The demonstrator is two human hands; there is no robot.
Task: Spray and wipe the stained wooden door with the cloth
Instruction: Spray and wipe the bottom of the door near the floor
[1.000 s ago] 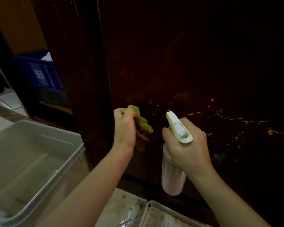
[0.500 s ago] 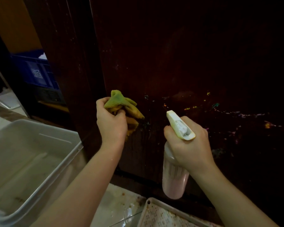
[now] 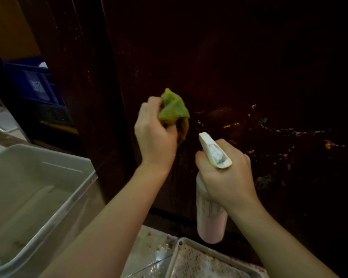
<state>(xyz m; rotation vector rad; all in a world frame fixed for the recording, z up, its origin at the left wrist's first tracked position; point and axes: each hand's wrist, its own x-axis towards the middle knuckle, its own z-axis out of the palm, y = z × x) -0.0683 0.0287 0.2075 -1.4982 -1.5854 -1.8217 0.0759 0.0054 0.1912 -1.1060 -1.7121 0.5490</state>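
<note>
Door [image 3: 209, 57] walls off the front; grey tub [image 3: 48, 189] crowds the left, speckled tray [image 3: 199, 263] sits below

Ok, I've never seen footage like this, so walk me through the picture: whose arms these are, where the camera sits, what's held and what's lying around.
There is no machine here. A person wears one wide-angle camera on the head, looking forward and down, so the two bare arms are their own. The left hand grips a bunched green cloth against the dark wooden door. The right hand holds a pale spray bottle, nozzle towards the door. Coloured stains speckle the wood to the right. Lower left stands a grey plastic tub, at the bottom a spattered tray, behind a blue crate.
</note>
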